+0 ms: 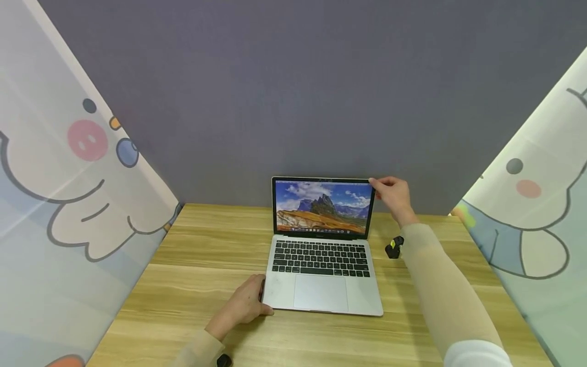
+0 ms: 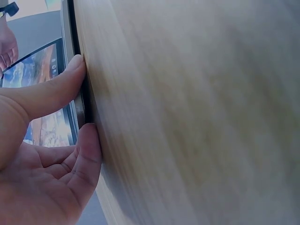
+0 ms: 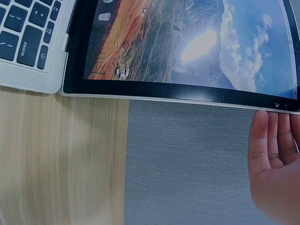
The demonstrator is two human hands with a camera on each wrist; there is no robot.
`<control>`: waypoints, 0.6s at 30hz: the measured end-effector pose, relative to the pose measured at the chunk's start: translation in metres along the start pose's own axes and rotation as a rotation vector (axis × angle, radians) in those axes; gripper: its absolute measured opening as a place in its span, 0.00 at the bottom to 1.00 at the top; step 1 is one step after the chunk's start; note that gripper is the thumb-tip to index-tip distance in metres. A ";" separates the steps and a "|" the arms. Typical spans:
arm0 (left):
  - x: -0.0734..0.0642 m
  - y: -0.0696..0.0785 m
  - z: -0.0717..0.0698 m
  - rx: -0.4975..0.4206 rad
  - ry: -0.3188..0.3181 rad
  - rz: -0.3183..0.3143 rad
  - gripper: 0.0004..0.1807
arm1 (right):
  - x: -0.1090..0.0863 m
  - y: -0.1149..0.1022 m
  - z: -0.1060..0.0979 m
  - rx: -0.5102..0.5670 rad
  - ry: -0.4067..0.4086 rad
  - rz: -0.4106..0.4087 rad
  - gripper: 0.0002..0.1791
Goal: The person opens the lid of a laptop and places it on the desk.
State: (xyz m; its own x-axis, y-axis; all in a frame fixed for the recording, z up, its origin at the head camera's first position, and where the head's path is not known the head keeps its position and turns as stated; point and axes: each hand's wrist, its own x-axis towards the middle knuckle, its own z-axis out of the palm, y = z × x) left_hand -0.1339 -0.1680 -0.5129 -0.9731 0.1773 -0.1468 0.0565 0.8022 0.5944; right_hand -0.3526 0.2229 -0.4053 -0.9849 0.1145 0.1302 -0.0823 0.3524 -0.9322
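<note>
A silver laptop (image 1: 320,293) lies open on the table, its lit screen (image 1: 323,206) tilted up and showing a mountain picture. My left hand (image 1: 245,300) holds the base at its front left corner, thumb by the front edge and fingers along the left side. In the left wrist view, the left thumb (image 2: 58,91) and fingertips meet the laptop's edge close to the tabletop. With my right hand (image 1: 392,196) I grip the upper right corner of the lid. The right wrist view shows the right fingers (image 3: 262,145) at the lid's edge; the thumb is out of sight there.
The wooden table (image 1: 206,244) extends on both sides of the laptop. Close behind the lid rises a grey panel (image 1: 298,102). Cartoon-printed sheets (image 1: 46,229) stand at left and right. A small black device (image 1: 393,248) is by the right wrist.
</note>
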 end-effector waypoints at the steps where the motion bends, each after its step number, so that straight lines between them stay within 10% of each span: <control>1: 0.000 0.000 0.000 -0.001 0.000 0.000 0.49 | 0.000 0.000 0.000 0.000 0.002 0.006 0.29; 18: 0.001 0.001 -0.003 0.012 -0.004 -0.001 0.49 | -0.004 -0.011 -0.003 -0.015 0.025 0.031 0.26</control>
State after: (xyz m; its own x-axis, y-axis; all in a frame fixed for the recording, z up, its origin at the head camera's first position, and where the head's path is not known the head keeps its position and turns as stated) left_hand -0.1356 -0.1687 -0.5097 -0.9724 0.1788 -0.1502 0.0583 0.8089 0.5850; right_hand -0.3471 0.2215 -0.3945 -0.9827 0.1486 0.1104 -0.0499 0.3618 -0.9309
